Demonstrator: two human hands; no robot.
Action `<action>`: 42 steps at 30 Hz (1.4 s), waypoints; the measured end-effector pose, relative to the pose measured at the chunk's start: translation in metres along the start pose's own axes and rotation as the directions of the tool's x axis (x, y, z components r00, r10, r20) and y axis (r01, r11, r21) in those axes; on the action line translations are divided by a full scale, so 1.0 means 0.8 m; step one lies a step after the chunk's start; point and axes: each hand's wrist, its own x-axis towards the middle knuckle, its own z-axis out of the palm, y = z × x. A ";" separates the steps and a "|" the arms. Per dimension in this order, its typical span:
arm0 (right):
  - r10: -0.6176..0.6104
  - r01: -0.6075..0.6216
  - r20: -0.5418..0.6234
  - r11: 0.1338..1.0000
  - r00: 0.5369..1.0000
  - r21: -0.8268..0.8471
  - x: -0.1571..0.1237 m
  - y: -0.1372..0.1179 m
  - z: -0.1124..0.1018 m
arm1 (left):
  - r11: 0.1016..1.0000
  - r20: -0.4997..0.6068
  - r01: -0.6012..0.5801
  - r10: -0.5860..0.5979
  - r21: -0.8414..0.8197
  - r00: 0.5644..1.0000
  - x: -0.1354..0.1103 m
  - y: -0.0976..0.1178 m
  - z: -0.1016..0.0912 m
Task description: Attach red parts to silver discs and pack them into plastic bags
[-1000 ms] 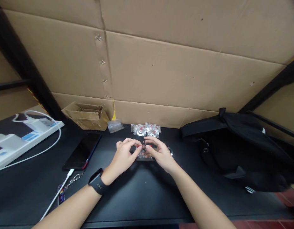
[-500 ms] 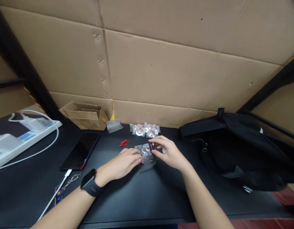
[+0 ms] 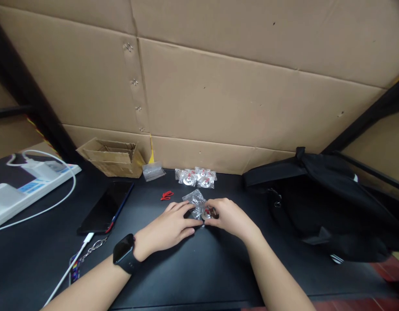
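My right hand (image 3: 231, 218) grips a shiny round metal disc (image 3: 206, 212) with some red on it, thumb below and fingers above. A clear plastic bag (image 3: 195, 197) lies crumpled on the black tabletop between my hands, with the disc against its near right part. My left hand (image 3: 173, 224), with a black watch on the wrist, holds the bag's left side, its fingertips close to the disc. Whether the disc is inside the bag I cannot tell. Just beyond, several silver discs in clear bags (image 3: 197, 177) lie in a pile. A red cord (image 3: 167, 195) lies left of the bag.
At the back left stands an open cardboard box (image 3: 113, 157), with a flat clear bag (image 3: 153, 171) beside it. A phone (image 3: 107, 207) on a white cable and a power strip (image 3: 50, 181) lie left. A black backpack (image 3: 329, 207) occupies the right side. Cardboard (image 3: 219, 95) walls the back.
My right hand has come down and slightly nearer with the disc, to the bag's near right part. My left hand has shifted right along the bag, its fingers now close to the disc.
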 end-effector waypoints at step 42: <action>-0.154 0.194 -0.197 0.959 0.968 0.207 0.030 0.019 0.021 | 0.987 -0.172 0.111 -0.130 -0.118 0.977 0.000 -0.021 -0.021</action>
